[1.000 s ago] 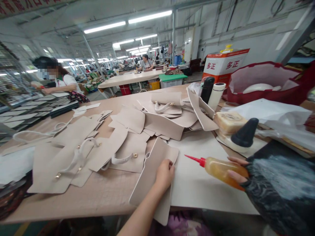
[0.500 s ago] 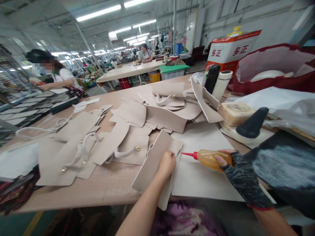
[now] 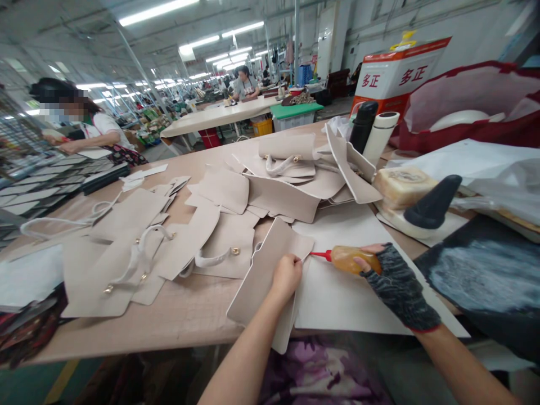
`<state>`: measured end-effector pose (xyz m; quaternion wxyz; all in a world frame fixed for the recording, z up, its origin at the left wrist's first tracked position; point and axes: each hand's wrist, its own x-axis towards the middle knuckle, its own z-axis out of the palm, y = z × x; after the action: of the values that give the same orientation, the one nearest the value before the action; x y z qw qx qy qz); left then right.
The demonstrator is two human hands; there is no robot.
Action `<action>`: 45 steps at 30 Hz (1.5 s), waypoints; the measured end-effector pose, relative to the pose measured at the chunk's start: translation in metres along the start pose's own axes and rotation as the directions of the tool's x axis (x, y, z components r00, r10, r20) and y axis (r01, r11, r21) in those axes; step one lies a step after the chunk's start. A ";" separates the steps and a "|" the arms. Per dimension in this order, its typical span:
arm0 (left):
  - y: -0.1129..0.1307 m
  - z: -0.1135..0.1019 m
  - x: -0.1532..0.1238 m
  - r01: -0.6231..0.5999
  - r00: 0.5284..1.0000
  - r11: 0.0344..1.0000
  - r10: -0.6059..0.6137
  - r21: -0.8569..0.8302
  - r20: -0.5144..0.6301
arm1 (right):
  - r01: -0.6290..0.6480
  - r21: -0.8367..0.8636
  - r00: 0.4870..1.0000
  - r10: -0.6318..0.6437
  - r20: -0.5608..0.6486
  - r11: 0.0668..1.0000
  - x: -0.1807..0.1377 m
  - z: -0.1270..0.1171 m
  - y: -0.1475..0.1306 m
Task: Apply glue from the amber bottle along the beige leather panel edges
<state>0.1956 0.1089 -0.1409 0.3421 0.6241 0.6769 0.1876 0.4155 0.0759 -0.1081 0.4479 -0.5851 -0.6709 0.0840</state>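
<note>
My left hand [image 3: 286, 277] is closed on the edge of a beige bag panel [image 3: 260, 275] that lies at the table's near edge and hangs a little over it. My right hand [image 3: 386, 277], in a dark fingerless glove, grips an amber squeeze bottle [image 3: 349, 260] with a red nozzle. The nozzle tip points left and reaches the panel's right edge beside my left fingers. Under both lies a large pale sheet [image 3: 350, 292].
Several more beige panels with white handles [image 3: 169, 247] cover the table [image 3: 177, 323]. A black cone [image 3: 434, 201], a yellow sponge block [image 3: 403, 184], two flasks [image 3: 371, 135], a red bag [image 3: 472, 107] and a dark mat [image 3: 485, 275] stand right. A person [image 3: 90, 132] works at far left.
My right hand has carried the bottle leftward until its nozzle reaches the panel edge. My left hand has shifted slightly up along the panel, staying closed on it.
</note>
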 end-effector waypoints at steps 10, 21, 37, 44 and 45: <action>-0.002 0.002 0.001 -0.019 1.000 1.000 0.018 -0.013 -0.014 | 0.023 0.007 1.000 -0.022 -0.022 1.000 0.003 -0.001 0.011; -0.005 0.005 0.003 -0.025 0.999 0.999 0.024 -0.024 -0.024 | -0.021 0.036 0.998 0.018 0.059 0.999 0.005 0.000 0.025; -0.006 0.006 0.004 -0.031 0.999 0.999 0.030 -0.022 -0.025 | -0.053 0.047 0.996 0.050 0.072 0.997 0.000 0.001 0.031; -0.006 0.006 0.004 -0.042 0.999 0.999 0.042 -0.015 -0.030 | -0.050 0.098 0.992 0.038 0.124 0.994 -0.008 -0.003 0.014; -0.006 0.006 0.003 -0.044 0.999 0.999 0.044 -0.016 -0.031 | -0.050 0.108 0.991 0.037 0.126 0.993 -0.011 -0.003 0.011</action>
<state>0.1954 0.1104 -0.1496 0.3327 0.6330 0.6666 0.2103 0.4248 0.0686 -0.1185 0.4353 -0.5673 -0.6787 0.1671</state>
